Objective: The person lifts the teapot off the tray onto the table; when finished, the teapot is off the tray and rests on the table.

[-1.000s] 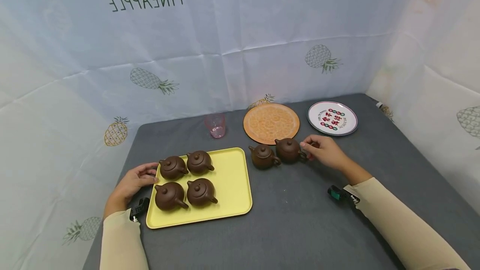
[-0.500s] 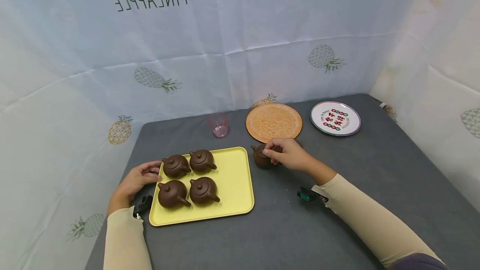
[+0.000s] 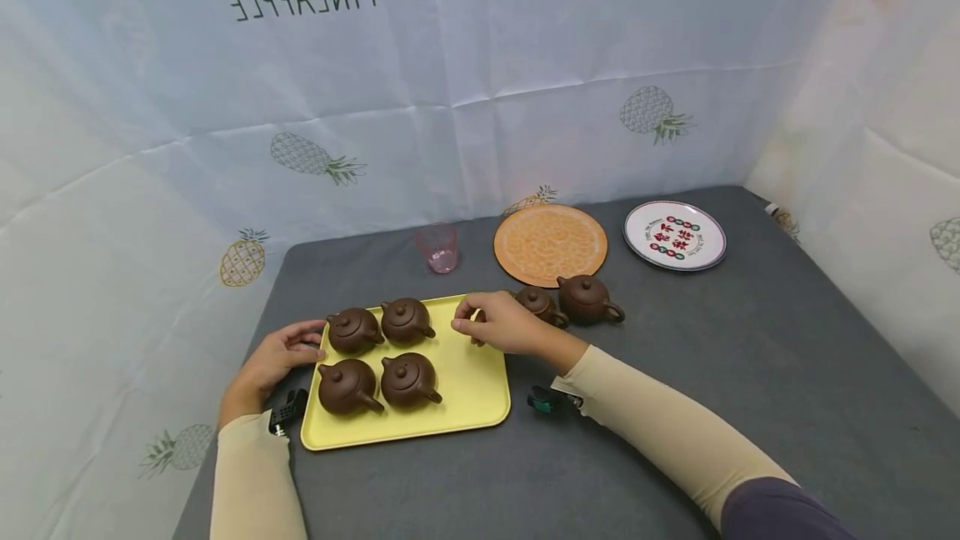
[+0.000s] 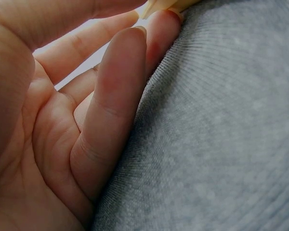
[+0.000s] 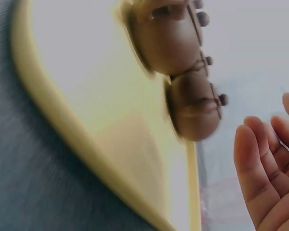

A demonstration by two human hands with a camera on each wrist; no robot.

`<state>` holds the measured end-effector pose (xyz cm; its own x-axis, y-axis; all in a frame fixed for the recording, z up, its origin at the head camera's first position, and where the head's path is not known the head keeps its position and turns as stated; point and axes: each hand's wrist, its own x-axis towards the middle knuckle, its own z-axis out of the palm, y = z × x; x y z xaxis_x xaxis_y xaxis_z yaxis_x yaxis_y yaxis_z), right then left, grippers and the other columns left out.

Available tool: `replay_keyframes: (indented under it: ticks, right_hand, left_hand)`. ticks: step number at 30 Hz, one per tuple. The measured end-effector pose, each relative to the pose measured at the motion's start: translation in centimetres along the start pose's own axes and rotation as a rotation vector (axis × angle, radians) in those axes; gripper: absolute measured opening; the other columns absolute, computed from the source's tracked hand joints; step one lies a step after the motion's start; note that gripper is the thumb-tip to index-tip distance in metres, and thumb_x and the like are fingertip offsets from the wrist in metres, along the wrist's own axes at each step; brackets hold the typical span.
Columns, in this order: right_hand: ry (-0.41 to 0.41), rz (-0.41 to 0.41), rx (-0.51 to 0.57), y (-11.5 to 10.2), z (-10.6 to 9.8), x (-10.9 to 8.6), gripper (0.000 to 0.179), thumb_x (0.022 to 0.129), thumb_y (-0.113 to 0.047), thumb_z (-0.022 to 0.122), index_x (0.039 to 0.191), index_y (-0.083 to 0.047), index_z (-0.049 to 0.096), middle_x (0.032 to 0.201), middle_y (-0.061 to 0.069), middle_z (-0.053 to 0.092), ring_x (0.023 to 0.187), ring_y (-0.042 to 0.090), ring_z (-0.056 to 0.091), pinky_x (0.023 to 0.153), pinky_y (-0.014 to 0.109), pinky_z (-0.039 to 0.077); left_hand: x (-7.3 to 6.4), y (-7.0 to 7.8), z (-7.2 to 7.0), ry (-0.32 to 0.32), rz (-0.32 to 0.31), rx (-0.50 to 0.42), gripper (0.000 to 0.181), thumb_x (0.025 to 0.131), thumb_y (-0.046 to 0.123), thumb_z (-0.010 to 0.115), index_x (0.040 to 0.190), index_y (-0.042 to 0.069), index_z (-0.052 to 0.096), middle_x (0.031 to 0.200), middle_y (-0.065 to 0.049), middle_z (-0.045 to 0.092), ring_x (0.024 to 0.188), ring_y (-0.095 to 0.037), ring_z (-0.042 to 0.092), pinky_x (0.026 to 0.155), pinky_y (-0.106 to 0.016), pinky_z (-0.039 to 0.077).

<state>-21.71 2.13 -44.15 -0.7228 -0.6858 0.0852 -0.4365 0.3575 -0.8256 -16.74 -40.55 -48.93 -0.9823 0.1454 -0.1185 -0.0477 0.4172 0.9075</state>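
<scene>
Facing a pale cloth (image 3: 525, 40), hanging in folds behind and along both sides, bearing printed pineapples and mirrored lettering. Working above a gray table (image 3: 420, 490). Stretching a right sleeve (image 3: 652, 427) and a left sleeve (image 3: 255, 482), both beige, over it. Seeing a yellow tray (image 3: 468, 394) lying slightly skewed on the left part of the table. Noticing a round orange mat (image 3: 551, 240) lying flat near the back edge, then, to its right, a white plate (image 3: 675, 233) carrying red and green markings. Hovering the right hand (image 3: 498, 323) above the tray's back right corner, with thumb and fingers loosely bent and parted, grasping nothing. Resting the left hand (image 3: 272, 361) at the tray's left rim, touching it with relaxed fingers. Counting four dark brown teapots (image 3: 409, 382) standing upright in the tray's left half, forming two rows of two and pointing spouts leftward. Spotting a larger pot (image 3: 587, 298) on the table, right of the tray, with a smaller pot (image 3: 536, 302) standing beside it, partly hiding behind the right hand. Finding a pinkish glass (image 3: 441, 252) behind the tray. Wearing a black device (image 3: 288, 412) at the left cuff.
</scene>
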Motion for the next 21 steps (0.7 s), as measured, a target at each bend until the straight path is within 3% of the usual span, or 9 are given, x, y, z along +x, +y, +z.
replay_keyframes:
  ticks: [3,10,16,21]
  right_hand:
    - [0.006,0.016,0.023,0.1,1.1,1.5,0.013,0.097,-0.032,0.061,0.096,-0.02,0.065,0.088,0.008,0.068,0.066,0.013,0.064,0.057,0.03,0.05]
    - [-0.001,0.123,0.072,0.5,3.6,4.2,0.018,0.092,-0.034,0.068,0.092,-0.017,0.064,0.081,0.004,0.066,0.064,0.013,0.064,0.056,0.029,0.051]
    - [0.018,0.156,0.04,0.1,4.6,5.2,0.019,0.091,-0.034,0.07,0.088,-0.017,0.064,0.075,0.001,0.064,0.06,0.013,0.063,0.053,0.029,0.049]
    - [0.052,0.169,0.053,-0.1,4.9,5.4,0.017,0.091,-0.03,0.071,0.085,-0.015,0.064,0.073,0.001,0.064,0.06,0.014,0.063,0.053,0.028,0.049]
  left_hand:
    - [0.1,-0.1,0.0,0.007,0.004,-0.002,0.062,0.086,0.003,0.073,0.139,-0.009,0.044,0.108,-0.014,0.06,0.087,-0.012,0.066,0.074,-0.024,0.051]
    - [0.1,-0.1,0.0,0.013,0.01,-0.008,0.061,0.084,0.002,0.074,0.136,-0.01,0.045,0.105,-0.009,0.062,0.085,-0.012,0.066,0.072,-0.024,0.052]
    - [0.1,-0.1,0.0,0.023,-0.002,-0.015,0.061,0.083,0.002,0.075,0.136,-0.009,0.046,0.103,-0.005,0.064,0.085,-0.013,0.066,0.072,-0.025,0.052]
    - [-0.1,0.1,-0.1,0.012,0.002,-0.008,0.061,0.084,0.003,0.073,0.137,-0.01,0.045,0.107,-0.013,0.063,0.086,-0.013,0.066,0.072,-0.025,0.052]
